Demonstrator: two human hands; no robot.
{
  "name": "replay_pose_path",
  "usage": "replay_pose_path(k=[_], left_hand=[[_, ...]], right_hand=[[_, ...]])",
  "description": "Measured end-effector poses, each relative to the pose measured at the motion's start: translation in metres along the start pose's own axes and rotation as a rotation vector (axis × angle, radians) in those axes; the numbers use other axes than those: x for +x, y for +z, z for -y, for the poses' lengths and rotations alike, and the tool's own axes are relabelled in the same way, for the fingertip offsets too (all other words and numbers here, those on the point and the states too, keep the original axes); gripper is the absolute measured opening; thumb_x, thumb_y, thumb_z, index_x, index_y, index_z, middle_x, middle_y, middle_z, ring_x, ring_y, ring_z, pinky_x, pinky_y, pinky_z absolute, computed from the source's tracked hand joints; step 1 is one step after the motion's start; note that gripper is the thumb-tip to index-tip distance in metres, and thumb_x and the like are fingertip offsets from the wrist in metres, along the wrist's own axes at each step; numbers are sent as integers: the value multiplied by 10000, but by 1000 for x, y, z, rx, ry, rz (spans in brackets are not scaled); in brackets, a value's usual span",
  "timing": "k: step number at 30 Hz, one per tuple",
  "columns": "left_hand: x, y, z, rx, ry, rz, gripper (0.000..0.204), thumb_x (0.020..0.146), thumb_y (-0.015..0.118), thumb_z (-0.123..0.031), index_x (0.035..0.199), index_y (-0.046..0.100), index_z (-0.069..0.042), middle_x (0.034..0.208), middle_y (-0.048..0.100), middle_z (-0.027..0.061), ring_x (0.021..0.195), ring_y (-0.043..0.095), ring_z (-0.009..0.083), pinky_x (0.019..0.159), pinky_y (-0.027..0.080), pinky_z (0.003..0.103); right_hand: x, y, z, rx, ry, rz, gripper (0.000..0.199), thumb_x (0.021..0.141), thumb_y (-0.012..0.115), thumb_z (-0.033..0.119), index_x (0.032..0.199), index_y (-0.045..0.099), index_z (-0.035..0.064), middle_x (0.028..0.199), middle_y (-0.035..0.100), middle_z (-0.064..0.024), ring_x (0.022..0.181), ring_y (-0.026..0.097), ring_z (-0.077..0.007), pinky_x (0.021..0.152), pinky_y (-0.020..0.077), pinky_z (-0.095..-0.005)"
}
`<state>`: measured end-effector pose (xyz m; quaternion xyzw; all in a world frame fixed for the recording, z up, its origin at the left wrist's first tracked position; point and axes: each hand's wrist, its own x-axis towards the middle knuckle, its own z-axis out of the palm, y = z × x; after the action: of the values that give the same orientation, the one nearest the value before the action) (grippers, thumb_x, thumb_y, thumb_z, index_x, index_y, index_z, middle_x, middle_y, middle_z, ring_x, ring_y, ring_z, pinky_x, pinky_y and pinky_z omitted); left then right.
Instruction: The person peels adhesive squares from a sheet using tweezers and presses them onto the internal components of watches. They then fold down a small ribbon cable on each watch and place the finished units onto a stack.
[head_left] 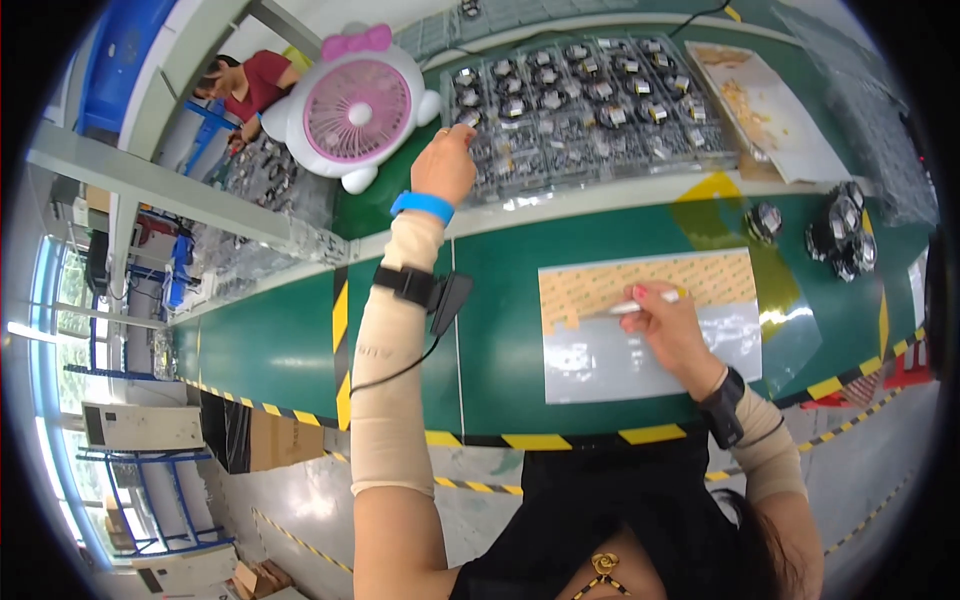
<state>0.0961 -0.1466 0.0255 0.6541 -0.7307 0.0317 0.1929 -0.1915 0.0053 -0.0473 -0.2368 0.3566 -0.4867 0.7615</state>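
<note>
My left hand [446, 163], with a blue wristband, reaches far out to the left corner of a clear plastic tray [590, 100] that holds several small round dark parts in pockets. Its fingertips are pinched on one small part [467, 118] at that corner. My right hand [668, 325] rests on a grey sheet [640, 355] lying on the green table. The sheet's upper strip is covered with tan stickers [650, 280]. This hand grips a thin white pen-like tool [640, 304], its tip pointing left onto the tan strip.
A white and pink desk fan [355, 105] stands left of the tray. A white board with orange scraps [770, 100] lies to the tray's right. Several loose round parts [842, 230] sit at the right. Another person in red [255, 82] works beyond the fan.
</note>
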Motion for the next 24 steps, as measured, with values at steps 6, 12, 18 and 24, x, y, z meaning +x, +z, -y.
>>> replay_pose_path(k=[6,12,18,24], left_hand=[[78,55,59,133,-335,140,317,772,573,-303,962,587,-49,985,594,187,898,567,356,775,448,429],[95,59,59,131,-298,159,371,793,594,-333,950,546,-1,890,612,169,826,611,305,663,495,402],[21,14,-29,-1052,-274,87,187,811,585,-139,900,469,-22,703,533,52,596,582,133,468,473,238],[-124,5,-99,-561,415,98,221,800,569,-51,1005,485,-50,808,629,55,676,587,110,569,470,263]], right_hand=[[-3,0,-1,39,93,21,174,814,583,73,912,575,-70,836,614,-169,602,620,-226,532,517,-282],[-1,3,6,45,119,40,196,827,568,90,934,570,-74,826,611,-177,581,610,-213,508,502,-276],[0,9,17,24,191,90,267,856,543,154,1005,544,-67,815,612,-169,565,601,-183,493,485,-267],[-3,34,9,73,399,176,243,872,505,192,986,531,-21,746,610,-143,459,556,-150,416,432,-235]])
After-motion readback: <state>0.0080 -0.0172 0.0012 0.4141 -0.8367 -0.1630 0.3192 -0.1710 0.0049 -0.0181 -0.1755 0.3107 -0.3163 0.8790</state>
